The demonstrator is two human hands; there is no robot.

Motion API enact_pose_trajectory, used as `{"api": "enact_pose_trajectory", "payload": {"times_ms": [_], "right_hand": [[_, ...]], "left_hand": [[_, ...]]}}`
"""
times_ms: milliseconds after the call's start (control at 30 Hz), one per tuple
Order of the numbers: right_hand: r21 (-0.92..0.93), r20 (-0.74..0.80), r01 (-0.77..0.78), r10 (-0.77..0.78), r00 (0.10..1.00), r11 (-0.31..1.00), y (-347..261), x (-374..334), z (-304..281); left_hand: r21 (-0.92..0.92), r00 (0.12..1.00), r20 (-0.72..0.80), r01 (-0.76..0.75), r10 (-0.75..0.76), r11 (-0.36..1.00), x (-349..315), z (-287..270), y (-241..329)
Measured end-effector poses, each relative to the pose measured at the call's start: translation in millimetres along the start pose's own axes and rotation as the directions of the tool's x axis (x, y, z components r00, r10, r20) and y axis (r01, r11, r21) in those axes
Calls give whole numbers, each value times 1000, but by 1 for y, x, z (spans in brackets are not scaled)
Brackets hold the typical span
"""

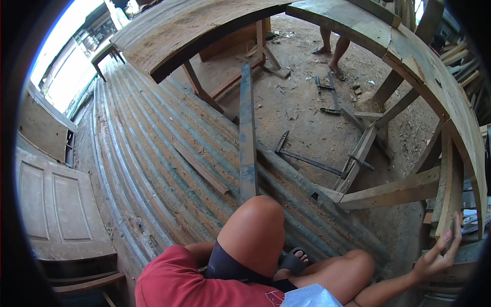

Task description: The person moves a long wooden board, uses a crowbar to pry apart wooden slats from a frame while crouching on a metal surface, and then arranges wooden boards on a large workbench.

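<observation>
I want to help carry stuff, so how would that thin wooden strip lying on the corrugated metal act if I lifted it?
The thin wooden strip looks straight, so it's probably fairly stiff. It's slim, so likely light. Its flat face suggests it might slide, not roll, if pushed.

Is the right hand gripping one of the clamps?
No, the right hand is beside a wooden piece, apart from the clamps.
</observation>
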State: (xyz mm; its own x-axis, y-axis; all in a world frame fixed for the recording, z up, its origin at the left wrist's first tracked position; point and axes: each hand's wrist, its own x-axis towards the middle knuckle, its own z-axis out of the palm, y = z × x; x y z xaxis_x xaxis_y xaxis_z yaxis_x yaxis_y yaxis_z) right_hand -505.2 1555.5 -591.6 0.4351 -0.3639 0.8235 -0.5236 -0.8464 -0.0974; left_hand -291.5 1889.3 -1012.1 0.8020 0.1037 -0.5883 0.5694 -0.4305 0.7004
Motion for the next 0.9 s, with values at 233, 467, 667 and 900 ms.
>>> {"api": "enact_pose_trajectory", "payload": {"times_ms": [233,467,667,900], "right_hand": [[0,-5,25,-25,1000,1000,7,-2,5],[-12,-53,20,-20,998,1000,1,3,8],[-71,-86,68,-74,994,995,1,1,10],[-106,-84,119,-128,988,987,15,0,10]], "left_hand": [[-27,999,33,31,-30,999,31,67,87],[106,499,866,-240,29,965,152,110,180],[89,327,944,-365,38,927,147,111,179],[197,448,893,-325,-33,925,143,98,161]]}}
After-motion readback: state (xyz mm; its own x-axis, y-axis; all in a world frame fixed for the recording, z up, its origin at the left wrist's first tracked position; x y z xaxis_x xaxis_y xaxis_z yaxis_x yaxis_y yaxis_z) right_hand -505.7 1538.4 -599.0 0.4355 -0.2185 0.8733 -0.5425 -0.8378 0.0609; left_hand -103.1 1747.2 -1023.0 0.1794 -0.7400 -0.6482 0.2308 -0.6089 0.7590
